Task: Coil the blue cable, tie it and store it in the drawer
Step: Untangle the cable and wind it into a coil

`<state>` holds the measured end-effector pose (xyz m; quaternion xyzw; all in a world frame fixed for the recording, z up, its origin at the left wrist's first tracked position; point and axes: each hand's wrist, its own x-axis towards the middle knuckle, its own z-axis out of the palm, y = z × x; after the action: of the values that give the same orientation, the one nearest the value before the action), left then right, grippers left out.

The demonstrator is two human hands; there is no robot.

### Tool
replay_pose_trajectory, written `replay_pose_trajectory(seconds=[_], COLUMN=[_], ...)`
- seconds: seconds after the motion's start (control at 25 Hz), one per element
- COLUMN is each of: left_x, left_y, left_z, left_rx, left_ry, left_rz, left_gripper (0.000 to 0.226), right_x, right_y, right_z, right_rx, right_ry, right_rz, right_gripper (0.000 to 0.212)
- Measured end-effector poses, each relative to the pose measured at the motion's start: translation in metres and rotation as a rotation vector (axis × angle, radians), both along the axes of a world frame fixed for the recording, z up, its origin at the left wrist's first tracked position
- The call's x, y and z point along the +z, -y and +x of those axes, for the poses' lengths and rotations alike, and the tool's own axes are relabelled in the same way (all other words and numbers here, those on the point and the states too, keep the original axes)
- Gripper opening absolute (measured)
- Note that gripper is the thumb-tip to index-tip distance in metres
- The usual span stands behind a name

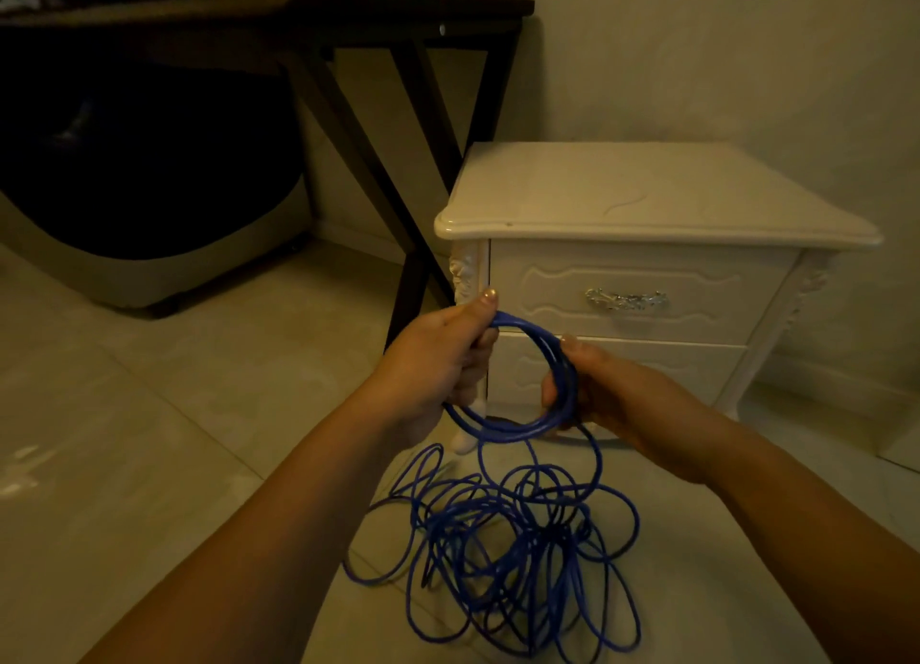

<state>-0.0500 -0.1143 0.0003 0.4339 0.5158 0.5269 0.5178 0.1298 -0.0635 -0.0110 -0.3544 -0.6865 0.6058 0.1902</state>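
Blue cable [513, 430]: light, limp but springy, part-coiled.
Left grip [438, 365] and right grip [612, 394] each close round opposite sides of a small coil, held before the shut drawer [622, 275]. The rest, thin and glossy, lies tangled on the floor [149, 414]. Probably best held across the gathered turns, or they may spring apart.

Tangled blue cable [498, 509] on tiled floor [149, 414]
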Motion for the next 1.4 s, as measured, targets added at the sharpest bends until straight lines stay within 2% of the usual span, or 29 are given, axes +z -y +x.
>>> replay_pose_trajectory(seconds=[0.08, 0.12, 0.2, 0.28, 0.4, 0.56, 0.68, 0.76, 0.84, 0.96, 1.04, 1.12, 1.24, 1.36, 1.4], left_x=[0.003, 0.003, 0.005, 0.005, 0.005, 0.000, 0.000, 0.001, 0.001, 0.002, 0.003, 0.001, -0.003, -0.008, -0.010], left_y=[0.001, 0.001, 0.001, 0.001, 0.002, 0.000, -0.001, 0.000, 0.001, -0.001, -0.002, -0.004, -0.004, -0.003, -0.002], left_z=[-0.009, -0.013, -0.020, -0.022, -0.015, -0.003, -0.003, -0.003, -0.002, 0.001, 0.005, 0.010, 0.015, 0.017, 0.016], left_rx=[0.024, 0.034, 0.068, 0.137, 0.219, 0.239, 0.242, 0.240, 0.235, 0.235, 0.270, 0.324, 0.337, 0.169, 0.108], left_ry=[-0.029, -0.071, -0.137, -0.135, 0.007, 0.267, 0.301, 0.288, 0.297, 0.341, 0.349, 0.332, 0.381, 0.564, 0.587], left_rz=[0.010, 0.011, 0.011, 0.027, 0.051, 0.034, 0.008, -0.006, -0.015, -0.016, -0.009, 0.008, 0.006, -0.076, -0.096], left_gripper=[0.041, 0.041, 0.041, 0.041, 0.041, 0.043, 0.044, 0.044, 0.044, 0.045, 0.046, 0.045, 0.043, 0.043, 0.042], right_x=[0.003, 0.006, 0.014, 0.017, 0.011, -0.003, -0.007, -0.008, -0.008, -0.002, 0.000, 0.002, 0.004, 0.006, 0.006], right_y=[-0.004, -0.007, -0.008, -0.005, 0.010, 0.020, 0.021, 0.019, 0.017, 0.018, 0.023, 0.028, 0.029, 0.020, 0.016], right_z=[0.005, 0.008, 0.012, 0.008, -0.011, -0.027, -0.027, -0.027, -0.025, -0.021, -0.020, -0.022, -0.023, -0.019, -0.017], right_rx=[-0.032, -0.070, -0.161, -0.224, -0.268, -0.278, -0.357, -0.387, -0.381, -0.350, -0.316, -0.264, -0.255, -0.282, -0.300], right_ry=[0.126, 0.181, 0.159, 0.067, -0.015, -0.111, -0.050, 0.024, -0.011, -0.203, -0.295, -0.380, -0.477, -0.573, -0.557], right_rz=[0.097, 0.160, 0.226, 0.212, 0.122, 0.064, 0.283, 0.411, 0.312, -0.093, -0.228, -0.280, -0.294, -0.387, -0.360], right_gripper=[0.054, 0.047, 0.032, 0.028, 0.021, 0.035, 0.029, 0.034, 0.040, 0.042, 0.043, 0.043, 0.032, 0.029, 0.029])
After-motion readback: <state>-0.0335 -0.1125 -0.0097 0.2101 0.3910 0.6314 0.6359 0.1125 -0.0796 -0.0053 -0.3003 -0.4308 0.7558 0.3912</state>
